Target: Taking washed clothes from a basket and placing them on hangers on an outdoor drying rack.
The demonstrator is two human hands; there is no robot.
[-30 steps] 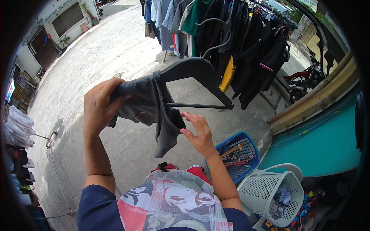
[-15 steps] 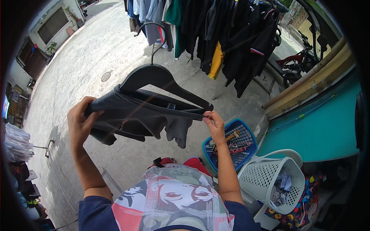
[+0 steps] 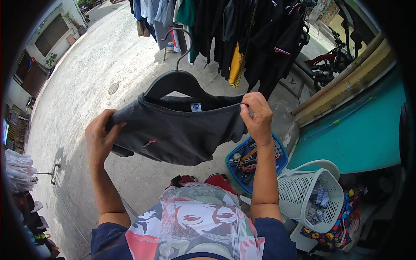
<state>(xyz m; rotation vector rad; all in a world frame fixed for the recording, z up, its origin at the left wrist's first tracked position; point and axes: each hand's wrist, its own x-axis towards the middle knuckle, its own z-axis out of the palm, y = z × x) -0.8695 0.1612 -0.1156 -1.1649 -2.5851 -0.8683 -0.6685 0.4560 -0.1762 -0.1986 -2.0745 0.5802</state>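
A dark grey shirt hangs in front of me on a black hanger, whose metal hook points up and away. My left hand pinches the shirt at its left shoulder. With thumb and fingers closed, my right hand grips the cloth at the right shoulder. Both hanger arms now lie inside the neck opening, where a small white label shows. A small red and light mark sits on the shirt's chest.
A rack of hanging clothes stands ahead. To my right are a blue basket holding clips and small items, a white laundry basket with cloth inside, and a teal panel. More garments hang at the far left.
My right hand has moved right and up, drawing the shirt's right shoulder over the hanger's end, which was outside before. The shirt now spreads wider and flatter.
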